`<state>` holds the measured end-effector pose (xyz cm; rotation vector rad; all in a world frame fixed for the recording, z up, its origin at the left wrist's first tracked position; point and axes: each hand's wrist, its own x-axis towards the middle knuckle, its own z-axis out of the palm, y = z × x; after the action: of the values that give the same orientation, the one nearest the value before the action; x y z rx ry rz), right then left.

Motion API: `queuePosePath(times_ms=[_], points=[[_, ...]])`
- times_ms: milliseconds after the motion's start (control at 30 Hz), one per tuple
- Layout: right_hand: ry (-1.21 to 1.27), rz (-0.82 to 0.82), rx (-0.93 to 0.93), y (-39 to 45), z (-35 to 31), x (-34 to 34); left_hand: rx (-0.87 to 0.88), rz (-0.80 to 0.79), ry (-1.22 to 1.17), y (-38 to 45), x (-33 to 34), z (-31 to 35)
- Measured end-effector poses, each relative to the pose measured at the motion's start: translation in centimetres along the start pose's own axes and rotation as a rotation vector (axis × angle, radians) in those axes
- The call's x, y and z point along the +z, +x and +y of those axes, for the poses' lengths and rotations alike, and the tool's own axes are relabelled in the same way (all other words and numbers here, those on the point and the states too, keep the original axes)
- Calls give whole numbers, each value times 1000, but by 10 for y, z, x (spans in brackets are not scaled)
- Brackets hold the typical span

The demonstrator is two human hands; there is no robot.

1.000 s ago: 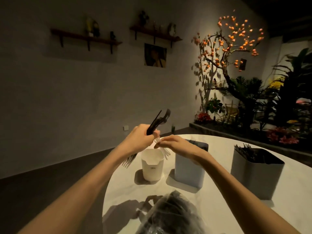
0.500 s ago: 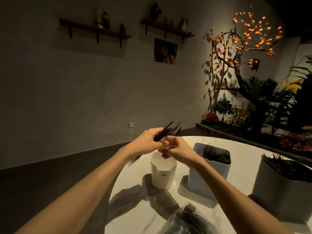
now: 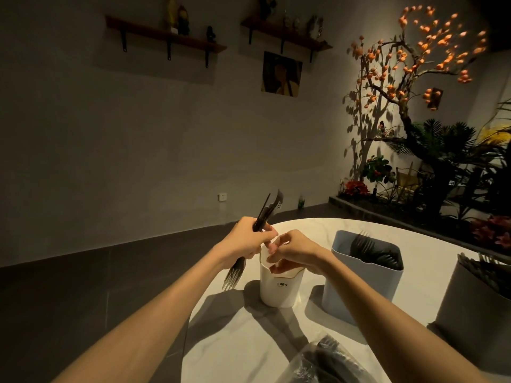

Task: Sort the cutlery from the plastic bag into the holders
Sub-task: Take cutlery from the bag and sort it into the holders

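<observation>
- Left hand (image 3: 247, 242) has a tight grip round a bundle of black plastic cutlery (image 3: 265, 211). Handles and a spoon-ish end stick up past the thumb, and fork tines (image 3: 232, 276) poke out below the fist, off the tabletop's edge.
- Right hand (image 3: 293, 251) sits right over the mouth of the white holder (image 3: 280, 290), fingers curled down to the rim. Looks like it's pinching something thin there, but honestly can't tell what, or whether it's holding anything at all. Too dim, and the fingers hide it.
- The two hands are touching or very nearly so, just above that white holder, which has "CRBW" printed on its front.
- Just to the right of it stands a pale blue holder (image 3: 359, 288) with a bunch of black forks (image 3: 373, 251) in it, tines up.
- Further right, partly cut off by the frame, there's a grey holder (image 3: 470, 322) with more dark cutlery sticking out the top.
- The plastic bag (image 3: 318, 366) lies at the near edge of the white tabletop (image 3: 237, 344), crumpled, with dark cutlery still visible inside.
- Background is a dim wall with two shelves (image 3: 166, 37), a picture (image 3: 281, 73), and a lit tree with orange fruit (image 3: 420, 45) over some plants on the right.
</observation>
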<state>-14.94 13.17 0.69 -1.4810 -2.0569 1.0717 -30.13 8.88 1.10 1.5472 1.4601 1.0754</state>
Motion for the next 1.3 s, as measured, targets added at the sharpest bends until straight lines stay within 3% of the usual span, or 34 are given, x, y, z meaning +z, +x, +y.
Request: queuePosePath(times_ms=[133,333,467,667,833,1100,1200,1300], points=[[-192,73,-13,2,-2,-4,-19,-12,-59,-4,-2,-6],[-277,182,-71,5,4,-10,-66,17,-155,-10,-5,-14],[-382,125,-120,1,6,-13,-93,24,-268,-15,-8,-14],[-92,234,-290,-35,-13,-32,-139,-233,-753,-34,-4,8],[369,93,-286,-107,-23,-59,-23,-335,-924,-63,21,46],[333,77,-189,-223,41,-72,-24,-349,-985,-108,121,87],[294,236,-201,-258,80,-71,-40,-286,-908,-128,180,93],[215,430,-209,-284,125,-65,3,-193,-639,-146,239,87]])
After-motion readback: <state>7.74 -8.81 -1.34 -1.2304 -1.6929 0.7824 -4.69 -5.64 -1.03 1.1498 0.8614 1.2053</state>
